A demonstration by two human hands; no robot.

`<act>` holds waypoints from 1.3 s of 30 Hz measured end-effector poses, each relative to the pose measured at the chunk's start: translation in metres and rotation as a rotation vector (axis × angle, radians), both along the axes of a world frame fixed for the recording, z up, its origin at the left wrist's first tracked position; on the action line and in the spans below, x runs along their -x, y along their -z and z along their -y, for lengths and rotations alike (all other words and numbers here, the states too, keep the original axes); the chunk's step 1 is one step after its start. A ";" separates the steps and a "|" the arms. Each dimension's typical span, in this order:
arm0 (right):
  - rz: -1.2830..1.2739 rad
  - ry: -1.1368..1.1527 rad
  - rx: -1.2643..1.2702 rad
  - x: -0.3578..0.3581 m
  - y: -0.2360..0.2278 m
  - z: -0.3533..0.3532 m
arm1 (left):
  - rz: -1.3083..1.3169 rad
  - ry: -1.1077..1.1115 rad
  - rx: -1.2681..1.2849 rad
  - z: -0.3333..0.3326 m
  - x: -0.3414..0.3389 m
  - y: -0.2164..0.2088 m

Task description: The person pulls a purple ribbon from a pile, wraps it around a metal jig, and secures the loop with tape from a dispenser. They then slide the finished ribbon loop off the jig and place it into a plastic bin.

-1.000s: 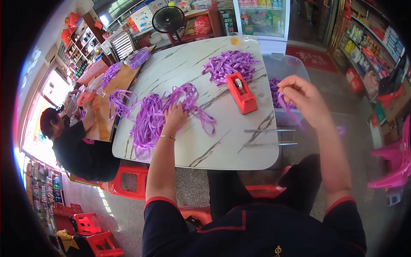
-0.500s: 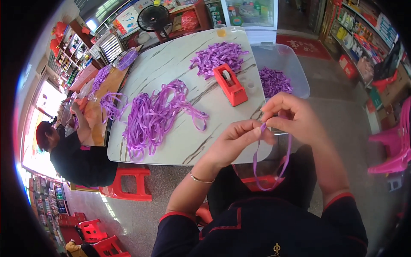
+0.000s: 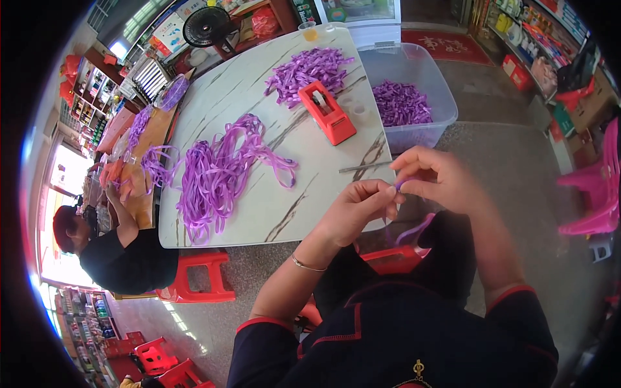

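My left hand (image 3: 359, 208) and my right hand (image 3: 441, 181) meet just past the near right table edge. Their fingers pinch a purple ribbon (image 3: 414, 230), whose lower part hangs over my lap; the pinched part is mostly hidden. Beside my right fingertips, a thin grey metal tool (image 3: 363, 168) lies near the table edge, its kind unclear. A red tape dispenser (image 3: 328, 116) stands farther back. Left of my hands, a tangled heap of long purple ribbons (image 3: 217, 178) lies on the marble-patterned table (image 3: 310, 213). A pile of short folded purple ribbon pieces (image 3: 307, 72) lies beyond the dispenser.
A clear plastic bin (image 3: 446, 97) with purple pieces stands right of the table. A cup of yellow liquid (image 3: 308, 31) is at the far edge. Another person (image 3: 129, 255) sits at left by a wooden table (image 3: 147, 194). A red stool (image 3: 204, 277) stands nearby.
The view has shifted, and the table sits farther left in it. The hanging ribbon loop has drawn in closer under my hands. The grey metal tool now shows more fully.
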State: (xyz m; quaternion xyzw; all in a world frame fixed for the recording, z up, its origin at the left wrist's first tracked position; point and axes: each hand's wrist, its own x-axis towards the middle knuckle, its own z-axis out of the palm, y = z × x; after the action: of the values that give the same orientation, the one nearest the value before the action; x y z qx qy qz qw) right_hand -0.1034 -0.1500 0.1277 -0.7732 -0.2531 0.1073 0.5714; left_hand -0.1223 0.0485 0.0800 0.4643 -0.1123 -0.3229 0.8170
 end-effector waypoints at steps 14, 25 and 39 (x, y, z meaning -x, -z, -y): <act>-0.477 0.029 -0.309 0.063 0.068 -0.032 | 0.182 -0.404 -0.191 0.009 0.006 0.013; 0.158 0.124 0.428 0.104 0.126 0.048 | -0.019 -0.408 0.146 -0.044 0.020 -0.008; 0.562 0.481 0.568 0.047 0.065 0.073 | 0.043 -0.127 -0.364 -0.073 0.038 0.002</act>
State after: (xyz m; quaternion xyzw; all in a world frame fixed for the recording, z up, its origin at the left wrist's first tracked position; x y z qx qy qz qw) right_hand -0.1499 -0.2234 0.0622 -0.9349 -0.1722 -0.1770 0.2549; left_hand -0.1605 0.1215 0.0783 0.6174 -0.0398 -0.2756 0.7357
